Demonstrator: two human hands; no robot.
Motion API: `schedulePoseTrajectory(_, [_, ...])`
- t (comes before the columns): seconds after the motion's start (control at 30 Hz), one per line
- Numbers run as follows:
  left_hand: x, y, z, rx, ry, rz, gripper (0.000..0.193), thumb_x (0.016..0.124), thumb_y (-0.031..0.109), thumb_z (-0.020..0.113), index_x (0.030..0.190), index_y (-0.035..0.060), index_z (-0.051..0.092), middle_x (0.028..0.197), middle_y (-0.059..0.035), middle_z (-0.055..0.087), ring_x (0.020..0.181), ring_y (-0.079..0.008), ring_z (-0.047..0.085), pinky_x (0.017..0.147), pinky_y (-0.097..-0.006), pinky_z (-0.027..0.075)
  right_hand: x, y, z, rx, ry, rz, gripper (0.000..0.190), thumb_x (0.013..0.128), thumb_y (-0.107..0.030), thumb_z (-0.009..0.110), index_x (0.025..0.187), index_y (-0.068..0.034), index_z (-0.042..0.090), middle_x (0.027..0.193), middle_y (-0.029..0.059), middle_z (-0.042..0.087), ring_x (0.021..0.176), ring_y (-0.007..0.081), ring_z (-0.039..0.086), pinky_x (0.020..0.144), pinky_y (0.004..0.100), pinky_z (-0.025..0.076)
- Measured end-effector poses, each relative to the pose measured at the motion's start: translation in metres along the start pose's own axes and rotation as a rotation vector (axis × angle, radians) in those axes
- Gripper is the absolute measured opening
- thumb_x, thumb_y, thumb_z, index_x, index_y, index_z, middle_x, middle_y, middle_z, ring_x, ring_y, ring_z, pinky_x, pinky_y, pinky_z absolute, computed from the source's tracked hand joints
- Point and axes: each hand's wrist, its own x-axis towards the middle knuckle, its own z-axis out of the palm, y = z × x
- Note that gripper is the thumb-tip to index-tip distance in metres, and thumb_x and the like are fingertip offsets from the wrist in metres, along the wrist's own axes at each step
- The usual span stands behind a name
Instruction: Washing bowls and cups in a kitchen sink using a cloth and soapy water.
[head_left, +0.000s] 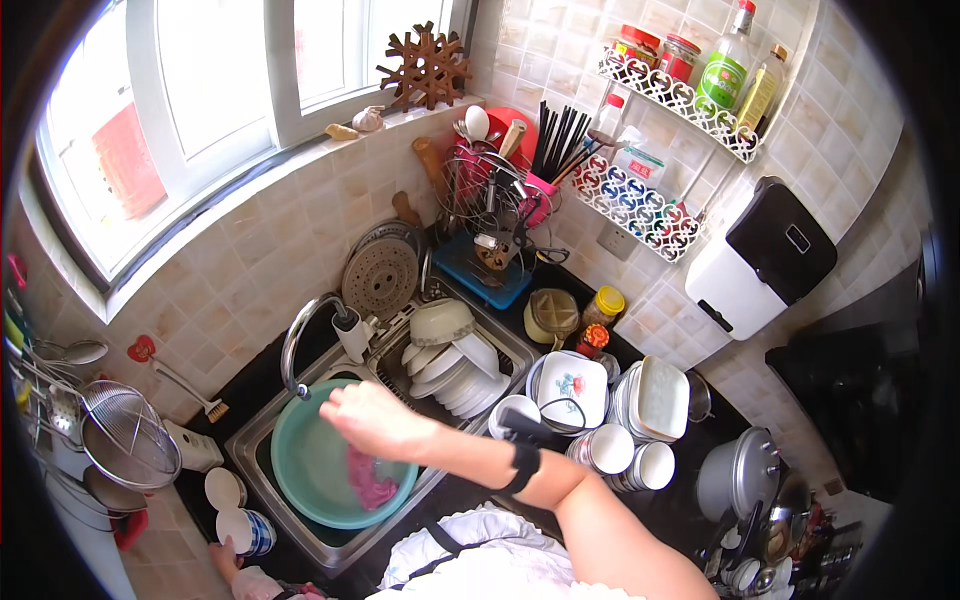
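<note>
My right hand (373, 421) hangs over a teal plastic basin (289, 495), close to the curved chrome faucet (289, 352). Its fingers are bent, and whether they hold anything is hidden from this angle. Beneath the wrist a wet pink cloth (373, 491) lies in the cloudy water of the basin. The basin stands in the left bowl of a steel sink (322, 553). At the lower left, my left hand (223, 561) is at the rim of a stack of blue-checked white bowls (260, 531); its grip is mostly hidden.
White bowls and plates (457, 375) fill the sink's right side. Stacked dishes (574, 386), cups (611, 448) and a pressure cooker (731, 472) stand on the right counter. Wire strainers (131, 435) hang at left. Behind the sink are a blue board (510, 292) and utensil baskets (469, 176).
</note>
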Motion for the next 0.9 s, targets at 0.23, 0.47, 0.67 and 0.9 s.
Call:
schedulePoseTrajectory(0.23, [0.007,0.02,-0.009,0.025,0.03,0.047,0.041,0.083,0.038,0.064,0.1,0.0035,0.051,0.082,-0.0131,0.06,0.065,-0.028,0.058,0.047,-0.0366,0.048,-0.034,0.03,-0.097,-0.103,0.019,0.217,0.017,0.081,-0.014,0.061,0.095,-0.006,0.057,0.087,0.0111,0.058,0.084,0.0281,0.06,0.075,0.0392,0.048])
schedulePoseTrajectory(0.47, [0.01,0.066,-0.015,0.346,0.217,0.544,0.049,0.086,0.045,0.059,0.091,-0.0039,0.057,0.092,-0.0197,0.061,0.082,-0.0369,0.057,0.077,-0.0435,0.045,-0.064,0.001,-0.193,-0.245,0.174,0.272,0.02,0.081,-0.015,0.061,0.098,-0.006,0.058,0.087,0.0095,0.059,0.083,0.0261,0.059,0.074,0.0372,0.047])
schedulePoseTrajectory(0.67, [-0.059,0.135,-0.021,0.058,0.269,0.75,0.044,0.087,0.041,0.058,0.101,-0.0006,0.059,0.092,-0.0162,0.062,0.082,-0.0309,0.057,0.075,-0.0381,0.044,-0.111,-0.031,-0.252,-0.289,0.472,0.447,0.022,0.076,-0.003,0.065,0.098,-0.002,0.064,0.087,0.0134,0.064,0.08,0.0285,0.063,0.073,0.0341,0.049])
schedulePoseTrajectory(0.9, [-0.181,0.207,0.03,-0.27,-0.139,0.903,0.022,0.089,0.019,0.059,0.1,0.0004,0.059,0.07,-0.0005,0.055,0.063,-0.0084,0.046,0.056,-0.0247,0.038,-0.185,-0.048,-0.269,-0.416,0.402,0.938,0.026,0.082,-0.017,0.062,0.104,-0.003,0.061,0.092,0.0153,0.063,0.084,0.0332,0.061,0.073,0.0394,0.048])
